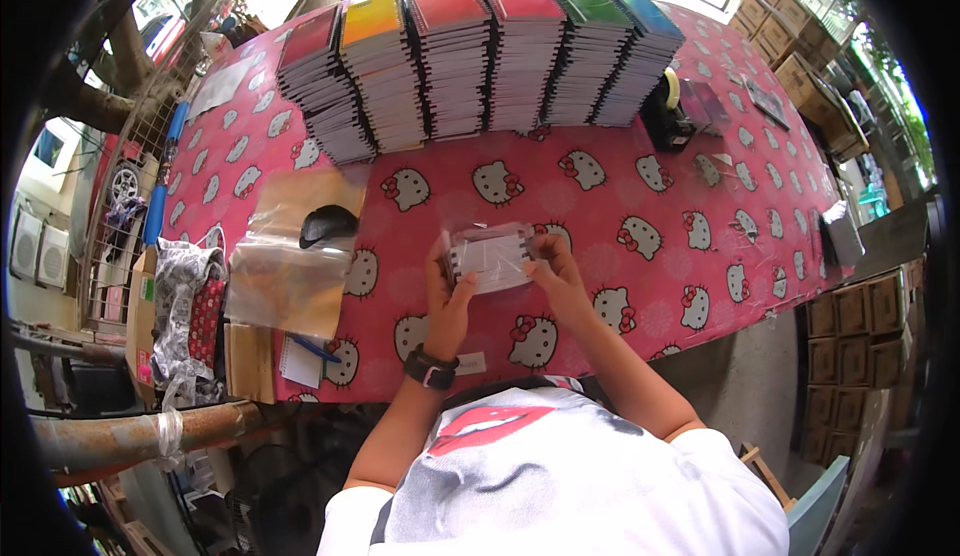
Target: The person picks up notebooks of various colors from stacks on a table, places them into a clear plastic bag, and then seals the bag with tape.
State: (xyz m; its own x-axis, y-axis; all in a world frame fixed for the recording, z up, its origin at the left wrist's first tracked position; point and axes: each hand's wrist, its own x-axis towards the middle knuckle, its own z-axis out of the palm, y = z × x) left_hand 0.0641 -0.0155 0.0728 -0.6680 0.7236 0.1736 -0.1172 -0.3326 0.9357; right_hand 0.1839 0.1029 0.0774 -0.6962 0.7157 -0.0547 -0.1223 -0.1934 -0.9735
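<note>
My left hand (448,296) and my right hand (556,271) are closed on opposite sides of a small spiral-bound notebook (490,262) in clear plastic. Its pale face is turned up, and glare lies across the wrap. Dark binding coils show along its side edges. Both thumbs press on the face, while the other fingers are mostly hidden beneath or behind it. Beyond my hands, several tall stacks of spiral notebooks (455,76) stand side by side, with red, yellow, green and blue covers on top.
Clear plastic sleeves (290,281) and a black rounded object (328,226) lie at left on the pink tablecloth (470,206). Nearer are a small notepad (300,363) and a blue pen (316,347). A black tape dispenser (668,128) stands at right. Cardboard boxes (852,346) are stacked beyond the table.
</note>
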